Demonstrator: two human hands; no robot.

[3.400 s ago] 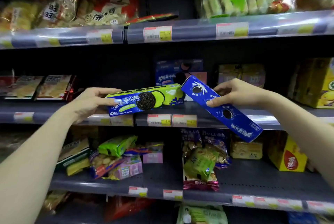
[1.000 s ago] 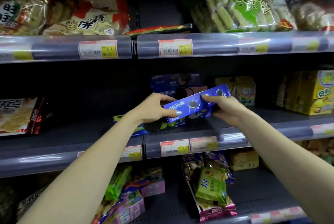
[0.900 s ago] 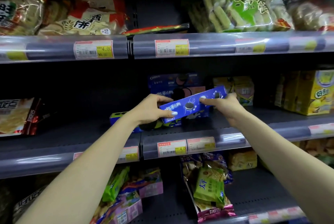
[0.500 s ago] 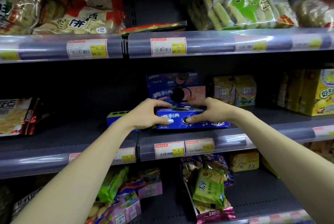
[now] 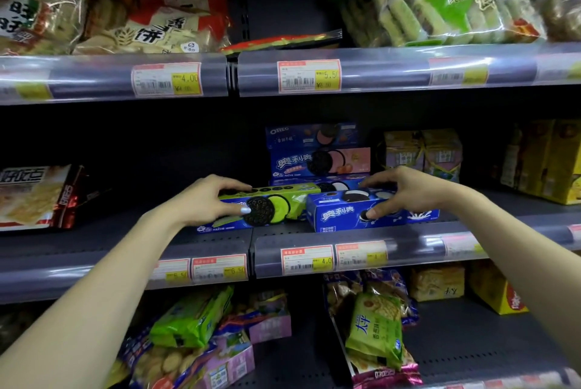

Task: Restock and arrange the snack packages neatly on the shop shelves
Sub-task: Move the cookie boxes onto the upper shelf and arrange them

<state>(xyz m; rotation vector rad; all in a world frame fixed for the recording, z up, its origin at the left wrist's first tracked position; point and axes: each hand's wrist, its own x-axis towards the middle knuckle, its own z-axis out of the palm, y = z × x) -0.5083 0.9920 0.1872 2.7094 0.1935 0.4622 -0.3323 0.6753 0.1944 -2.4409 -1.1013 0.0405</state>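
blue and green, the long cookie box [image 5: 267,206] lies flat on the middle shelf [image 5: 125,247] with my left hand [image 5: 204,203] curled over its left end. my right hand [image 5: 405,190] clasps the all-blue cookie box [image 5: 339,215] just beside it, near the shelf's front edge. bare shelf stretches left toward the red cracker bag [image 5: 37,197].

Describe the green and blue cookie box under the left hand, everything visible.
The green and blue cookie box is a long carton, apparently cardboard, lying lengthwise on the middle shelf. Its front shows a dark sandwich cookie with green filling; its top is green with a row of dark cookies. The left hand grips its left end, thumb on the front. Its right end meets the blue box.
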